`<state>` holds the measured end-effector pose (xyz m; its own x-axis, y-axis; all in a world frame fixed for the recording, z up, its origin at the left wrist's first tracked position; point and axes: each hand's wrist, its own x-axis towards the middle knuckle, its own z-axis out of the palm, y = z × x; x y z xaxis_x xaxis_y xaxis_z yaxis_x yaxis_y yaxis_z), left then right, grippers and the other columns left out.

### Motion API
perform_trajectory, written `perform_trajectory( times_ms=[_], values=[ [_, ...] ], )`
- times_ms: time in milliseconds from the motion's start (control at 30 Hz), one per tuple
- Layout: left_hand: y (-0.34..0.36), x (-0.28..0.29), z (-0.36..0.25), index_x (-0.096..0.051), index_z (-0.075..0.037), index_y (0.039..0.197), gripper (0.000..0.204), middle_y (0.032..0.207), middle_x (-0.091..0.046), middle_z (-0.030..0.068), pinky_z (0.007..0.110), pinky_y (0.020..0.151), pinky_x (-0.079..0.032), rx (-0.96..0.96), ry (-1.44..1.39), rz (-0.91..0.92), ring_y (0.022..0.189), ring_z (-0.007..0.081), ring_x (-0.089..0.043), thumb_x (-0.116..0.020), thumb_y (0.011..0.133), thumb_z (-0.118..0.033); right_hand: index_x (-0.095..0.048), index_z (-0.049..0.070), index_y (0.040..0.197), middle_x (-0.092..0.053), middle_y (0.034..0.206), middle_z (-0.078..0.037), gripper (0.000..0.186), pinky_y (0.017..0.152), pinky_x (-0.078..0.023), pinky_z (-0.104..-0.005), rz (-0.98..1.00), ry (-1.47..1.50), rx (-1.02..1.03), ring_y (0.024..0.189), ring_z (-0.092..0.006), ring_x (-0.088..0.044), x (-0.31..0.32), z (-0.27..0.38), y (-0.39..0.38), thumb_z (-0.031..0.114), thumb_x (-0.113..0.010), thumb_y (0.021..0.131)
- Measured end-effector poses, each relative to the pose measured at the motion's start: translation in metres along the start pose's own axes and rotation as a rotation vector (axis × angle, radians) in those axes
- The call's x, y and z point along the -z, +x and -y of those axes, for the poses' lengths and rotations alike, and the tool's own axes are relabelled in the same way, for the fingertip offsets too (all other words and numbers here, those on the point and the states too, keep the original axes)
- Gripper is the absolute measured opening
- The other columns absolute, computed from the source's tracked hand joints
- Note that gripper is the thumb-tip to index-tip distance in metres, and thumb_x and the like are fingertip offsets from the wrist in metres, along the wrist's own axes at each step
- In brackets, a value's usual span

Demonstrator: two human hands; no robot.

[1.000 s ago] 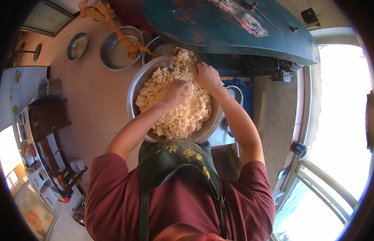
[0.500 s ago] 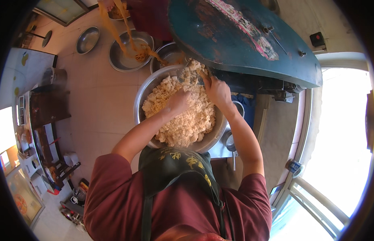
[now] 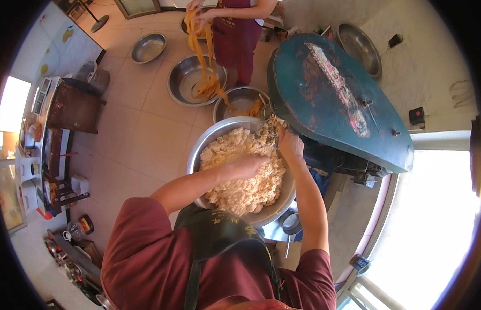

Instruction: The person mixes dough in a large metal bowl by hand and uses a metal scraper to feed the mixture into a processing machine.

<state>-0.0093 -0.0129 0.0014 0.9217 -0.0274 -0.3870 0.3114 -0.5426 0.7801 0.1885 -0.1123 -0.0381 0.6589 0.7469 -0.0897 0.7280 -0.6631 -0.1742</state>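
A large steel bowl (image 3: pixel 197 159) holds pale, crumbly dough (image 3: pixel 240 191). My left hand (image 3: pixel 249 165), fingers curled, is over the middle of the dough, and what it holds, if anything, is hidden. My right hand (image 3: pixel 290 144) reaches to the bowl's back right, beside the teal machine (image 3: pixel 297 88), with fingers closed among dough crumbs and a shiny metal piece that I cannot make out clearly.
A person (image 3: pixel 233 36) behind lifts orange strips (image 3: pixel 209 82) over steel basins (image 3: pixel 177 77). A small basin (image 3: pixel 147 48) sits on the floor. At left is a cluttered counter (image 3: pixel 75 113); at right are a small pan (image 3: pixel 290 222) and a bright glazed doorway (image 3: pixel 421 217).
The view has shifted, showing the bowl, machine and hands lower in the picture and more of the other person. Both hands remain at the dough, the right at the bowl's back.
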Motion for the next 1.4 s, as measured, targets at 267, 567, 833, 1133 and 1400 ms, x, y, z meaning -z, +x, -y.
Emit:
perform_trajectory(
  times_ms=[267, 567, 833, 1133, 1400],
  values=[
    [-0.011, 0.006, 0.022, -0.048, -0.006, 0.138, 0.051, 0.134, -0.054, 0.0213, 0.038, 0.081, -0.057, 0.180, -0.354, 0.021, 0.098, 0.0232, -0.066, -0.065, 0.090, -0.003, -0.062, 0.000, 0.118, -0.069, 0.091, -0.028, 0.043, 0.071, -0.057, -0.0504, 0.053, -0.040, -0.012, 0.080, -0.0417, -0.069, 0.008, 0.000, -0.004, 0.037, -0.050, 0.099],
    [0.007, -0.031, 0.083, -0.045, -0.007, 0.143, 0.063, 0.130, -0.052, 0.0207, 0.036, 0.074, -0.054, 0.003, -0.554, -0.200, 0.089, 0.0223, -0.062, -0.064, 0.084, 0.000, -0.061, 0.005, 0.112, -0.069, 0.093, -0.027, 0.034, 0.069, -0.057, -0.0513, -0.087, -0.060, 0.171, 0.076, -0.0406, -0.070, 0.030, 0.019, -0.029, 0.034, -0.050, 0.099],
    [-0.023, -0.006, 0.055, -0.047, -0.008, 0.142, 0.060, 0.115, -0.060, 0.0126, 0.032, 0.066, -0.049, 0.100, -0.567, -0.116, 0.080, 0.0172, -0.057, -0.063, 0.085, -0.001, -0.063, 0.003, 0.092, -0.069, 0.075, -0.024, 0.033, 0.063, -0.056, -0.0511, -0.022, -0.019, 0.166, 0.068, -0.0403, -0.069, 0.040, 0.042, -0.027, 0.035, -0.054, 0.097],
    [-0.027, -0.013, 0.037, -0.058, 0.000, 0.128, 0.049, 0.099, -0.066, 0.0200, 0.040, 0.071, -0.052, 0.039, -0.415, -0.260, 0.082, 0.0273, -0.066, -0.063, 0.080, -0.007, -0.064, 0.002, 0.103, -0.068, 0.074, -0.026, 0.038, 0.067, -0.056, -0.0529, 0.071, -0.062, 0.061, 0.072, -0.0436, -0.068, 0.034, 0.030, -0.006, 0.037, -0.051, 0.098],
    [0.009, -0.005, 0.011, -0.044, 0.001, 0.137, 0.053, 0.098, -0.062, 0.0138, 0.034, 0.067, -0.052, 0.101, -0.421, -0.203, 0.079, 0.0220, -0.062, -0.064, 0.091, -0.014, -0.064, 0.001, 0.098, -0.066, 0.085, -0.029, 0.037, 0.073, -0.054, -0.0544, -0.101, -0.014, 0.094, 0.081, -0.0476, -0.065, 0.001, 0.001, 0.015, 0.036, -0.055, 0.096]
  ],
)
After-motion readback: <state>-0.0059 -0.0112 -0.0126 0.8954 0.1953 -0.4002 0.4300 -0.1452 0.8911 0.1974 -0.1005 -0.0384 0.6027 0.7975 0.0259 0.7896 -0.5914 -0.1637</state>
